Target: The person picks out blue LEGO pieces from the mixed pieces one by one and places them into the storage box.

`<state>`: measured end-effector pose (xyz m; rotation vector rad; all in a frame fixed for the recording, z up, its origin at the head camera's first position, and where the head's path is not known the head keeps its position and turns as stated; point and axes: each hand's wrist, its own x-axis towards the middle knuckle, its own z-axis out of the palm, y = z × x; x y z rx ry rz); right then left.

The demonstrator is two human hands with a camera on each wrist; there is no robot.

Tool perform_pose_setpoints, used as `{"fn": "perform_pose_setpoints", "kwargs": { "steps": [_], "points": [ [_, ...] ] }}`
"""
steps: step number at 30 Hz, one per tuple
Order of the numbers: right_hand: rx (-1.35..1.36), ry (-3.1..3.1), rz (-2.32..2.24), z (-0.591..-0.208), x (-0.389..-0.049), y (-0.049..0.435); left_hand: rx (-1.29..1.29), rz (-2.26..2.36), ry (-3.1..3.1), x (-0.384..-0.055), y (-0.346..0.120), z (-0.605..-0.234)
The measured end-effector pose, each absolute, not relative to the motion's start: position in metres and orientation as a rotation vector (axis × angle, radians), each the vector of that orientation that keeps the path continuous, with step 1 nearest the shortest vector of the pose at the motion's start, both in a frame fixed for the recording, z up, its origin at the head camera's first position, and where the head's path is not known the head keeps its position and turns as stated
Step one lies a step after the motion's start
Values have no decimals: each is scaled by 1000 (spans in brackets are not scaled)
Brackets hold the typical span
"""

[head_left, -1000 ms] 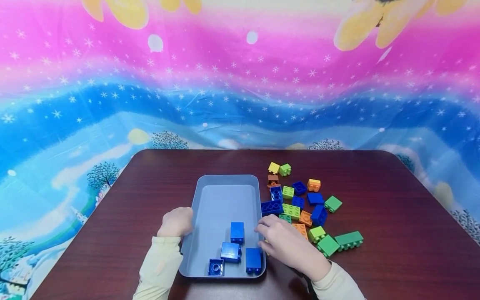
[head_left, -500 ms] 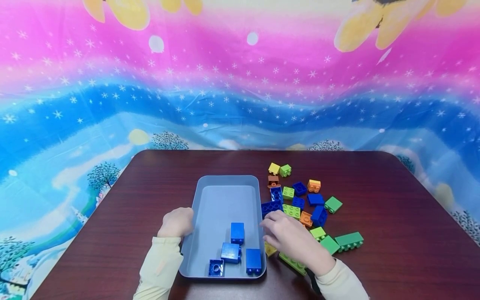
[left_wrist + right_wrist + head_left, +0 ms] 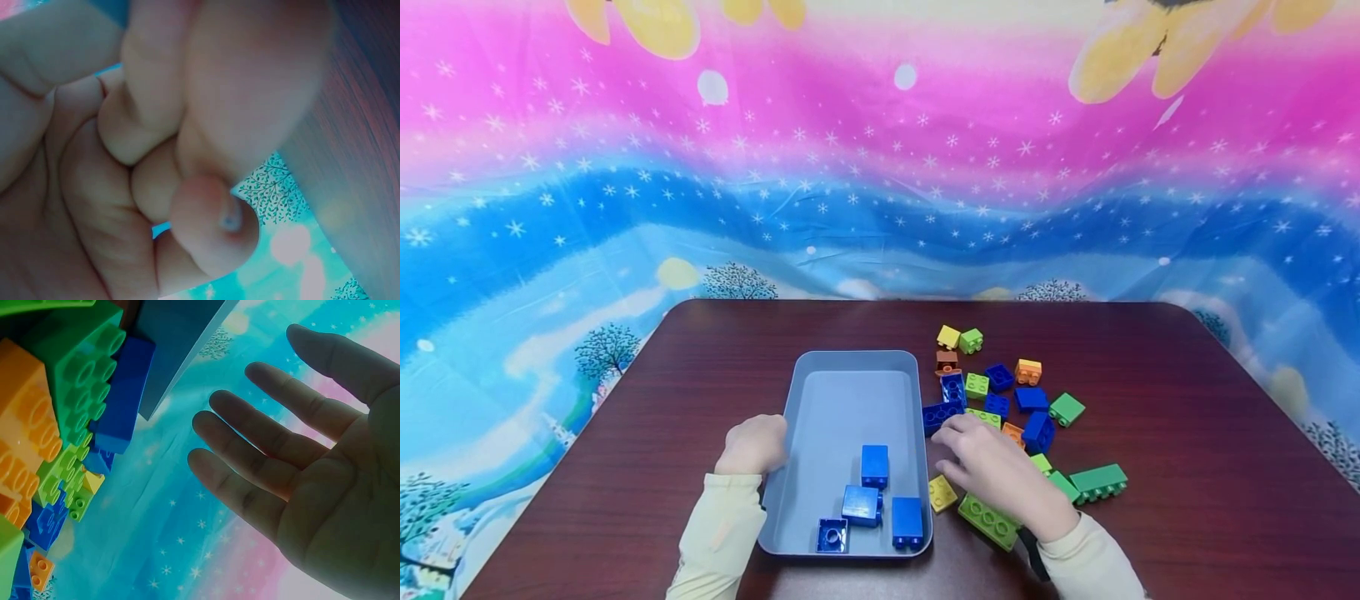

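Observation:
My left hand (image 3: 752, 444) is at the left rim of the grey-blue tray (image 3: 835, 400), its fingers curled against that edge. The left wrist view shows these curled fingers (image 3: 150, 94) up close, with a small bit of blue at the top. Inside the tray lie several blue toy bricks (image 3: 874, 464). Over the near left side of the loose brick pile, my right hand (image 3: 992, 462) hovers with nothing held. In the right wrist view its fingers (image 3: 256, 428) are spread and nearly straight, apart from the bricks. A dark blue brick (image 3: 942, 417) lies just beyond its fingertips.
Loose bricks lie right of the tray: a long green brick (image 3: 1099, 482), a light green brick (image 3: 988, 521), a yellow brick (image 3: 942, 493), an orange brick (image 3: 1027, 372) and several others. The brown table (image 3: 1187, 433) ends at a printed cloth backdrop (image 3: 880, 167).
My right hand has drawn back from the tray's right rim, moving right over the bricks and uncovering the yellow and light green ones. The left hand and tray stay put.

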<state>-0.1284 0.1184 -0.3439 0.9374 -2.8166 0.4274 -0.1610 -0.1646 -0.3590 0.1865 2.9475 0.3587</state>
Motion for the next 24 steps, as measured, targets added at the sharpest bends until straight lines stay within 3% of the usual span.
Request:
{"fn": "perform_pose_setpoints", "kwargs": {
  "steps": [24],
  "points": [
    [749, -2902, 500, -333, -137, 146, 195, 357, 2946, -162, -166, -359]
  ]
}}
